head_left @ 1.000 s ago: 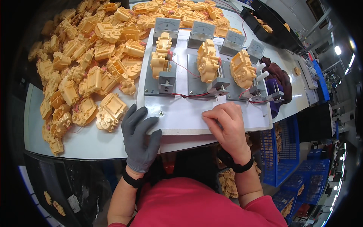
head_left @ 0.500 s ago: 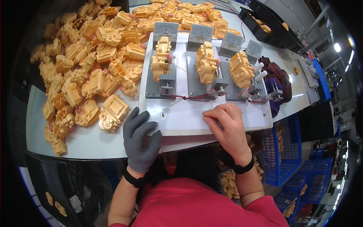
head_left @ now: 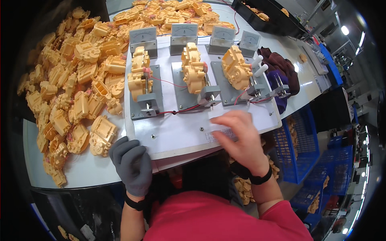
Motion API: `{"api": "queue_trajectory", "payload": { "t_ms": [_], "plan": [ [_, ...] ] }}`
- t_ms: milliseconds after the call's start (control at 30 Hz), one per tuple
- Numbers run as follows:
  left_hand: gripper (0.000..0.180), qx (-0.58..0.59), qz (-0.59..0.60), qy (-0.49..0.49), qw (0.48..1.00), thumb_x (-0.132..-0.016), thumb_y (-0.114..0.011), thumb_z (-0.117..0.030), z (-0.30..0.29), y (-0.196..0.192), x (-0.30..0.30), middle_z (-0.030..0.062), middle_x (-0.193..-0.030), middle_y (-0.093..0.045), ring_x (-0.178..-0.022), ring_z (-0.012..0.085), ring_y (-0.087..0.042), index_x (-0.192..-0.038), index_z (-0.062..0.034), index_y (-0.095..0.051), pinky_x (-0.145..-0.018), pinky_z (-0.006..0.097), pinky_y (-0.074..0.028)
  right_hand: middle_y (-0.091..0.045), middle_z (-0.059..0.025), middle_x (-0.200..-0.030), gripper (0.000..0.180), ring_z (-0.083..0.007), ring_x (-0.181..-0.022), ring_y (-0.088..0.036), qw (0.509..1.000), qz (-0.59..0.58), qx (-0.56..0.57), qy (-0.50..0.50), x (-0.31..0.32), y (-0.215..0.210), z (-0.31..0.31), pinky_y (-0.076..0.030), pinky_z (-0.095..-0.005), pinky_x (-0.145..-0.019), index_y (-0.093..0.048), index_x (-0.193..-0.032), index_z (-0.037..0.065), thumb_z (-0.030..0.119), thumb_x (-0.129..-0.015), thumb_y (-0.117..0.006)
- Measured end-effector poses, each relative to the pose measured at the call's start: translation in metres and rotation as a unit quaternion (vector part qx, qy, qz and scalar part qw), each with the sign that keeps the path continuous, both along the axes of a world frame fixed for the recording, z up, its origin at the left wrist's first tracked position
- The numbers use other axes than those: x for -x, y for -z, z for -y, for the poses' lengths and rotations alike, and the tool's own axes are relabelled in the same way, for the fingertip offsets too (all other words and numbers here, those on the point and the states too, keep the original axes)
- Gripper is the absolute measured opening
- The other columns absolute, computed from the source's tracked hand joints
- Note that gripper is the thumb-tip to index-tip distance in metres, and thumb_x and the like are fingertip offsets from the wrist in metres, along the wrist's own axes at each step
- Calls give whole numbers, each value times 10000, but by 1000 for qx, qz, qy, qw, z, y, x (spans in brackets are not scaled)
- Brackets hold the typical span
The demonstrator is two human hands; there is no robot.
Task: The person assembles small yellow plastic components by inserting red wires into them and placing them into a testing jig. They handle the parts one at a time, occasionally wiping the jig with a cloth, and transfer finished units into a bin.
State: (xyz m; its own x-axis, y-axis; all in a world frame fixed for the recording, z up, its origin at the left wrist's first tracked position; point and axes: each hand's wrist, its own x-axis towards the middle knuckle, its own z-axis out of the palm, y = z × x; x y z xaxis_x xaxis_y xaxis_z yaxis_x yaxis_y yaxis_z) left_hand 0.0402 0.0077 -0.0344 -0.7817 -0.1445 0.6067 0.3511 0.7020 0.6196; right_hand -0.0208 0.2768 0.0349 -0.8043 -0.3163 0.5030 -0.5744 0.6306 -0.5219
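My left hand point(head_left: 132, 162), in a grey glove, rests at the white board's near left corner with its fingers loosely bent and nothing visible in them. Over the board's front edge hovers my bare right hand point(head_left: 241, 138), thumb and forefinger apart, holding nothing I can see. Beyond my hands stand a left yellow plastic gear housing point(head_left: 138, 76), a middle yellow housing point(head_left: 194, 70) and a right yellow housing point(head_left: 236, 69). Each sits upright in a grey metal test fixture, such as the left fixture point(head_left: 150, 111). Red wires point(head_left: 173, 112) run along the fixtures' front.
Analog meters stand behind the fixtures, one being the left meter point(head_left: 143, 39). A large heap of yellow housings point(head_left: 60, 86) covers the table's left and back. At right lie a dark cloth point(head_left: 281, 68), a black bin point(head_left: 269, 22) and a blue crate point(head_left: 299, 156).
The view has shifted, so the board and fixtures appear further left and lower. My right thumb and forefinger have spread apart; my left fingers and thumb have drawn closer together.
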Motion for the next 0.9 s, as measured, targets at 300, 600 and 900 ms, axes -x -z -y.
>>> {"api": "queue_trajectory", "payload": {
  "t_ms": [300, 600, 900],
  "plan": [
    [313, -16, 29, 12, 999, -692, -673, -22, 2, -2, -1, 120, -1142, -602, -1221, 376, -508, -1000, -80, -689, -1060, 472, -397, -654, -92, -927, 102, -288, -916, -600, 995, 45, -27, 84, 5, 8, -53, -448, -392, -849, -697, -976, 48, 64, -875, -701],
    [293, 66, 90, 3, 994, -768, -769, -79, -8, -44, 17, 83, -1080, -628, -1163, 330, -543, -1056, -85, -714, -1011, 427, -429, -644, -81, -884, 72, -287, -869, -592, 995, 26, -19, 94, 8, 13, -53, -439, -380, -818, -669, -906, 37, 51, -851, -714],
    [172, 60, 96, 13, 994, -784, -774, -33, -14, -46, 26, 82, -1013, -619, -1119, 299, -555, -941, -70, -713, -966, 408, -437, -642, -73, -877, 81, -274, -859, -591, 996, 2, -11, 90, 9, 13, -54, -435, -376, -804, -675, -902, 44, 42, -835, -720]
  ]
}}
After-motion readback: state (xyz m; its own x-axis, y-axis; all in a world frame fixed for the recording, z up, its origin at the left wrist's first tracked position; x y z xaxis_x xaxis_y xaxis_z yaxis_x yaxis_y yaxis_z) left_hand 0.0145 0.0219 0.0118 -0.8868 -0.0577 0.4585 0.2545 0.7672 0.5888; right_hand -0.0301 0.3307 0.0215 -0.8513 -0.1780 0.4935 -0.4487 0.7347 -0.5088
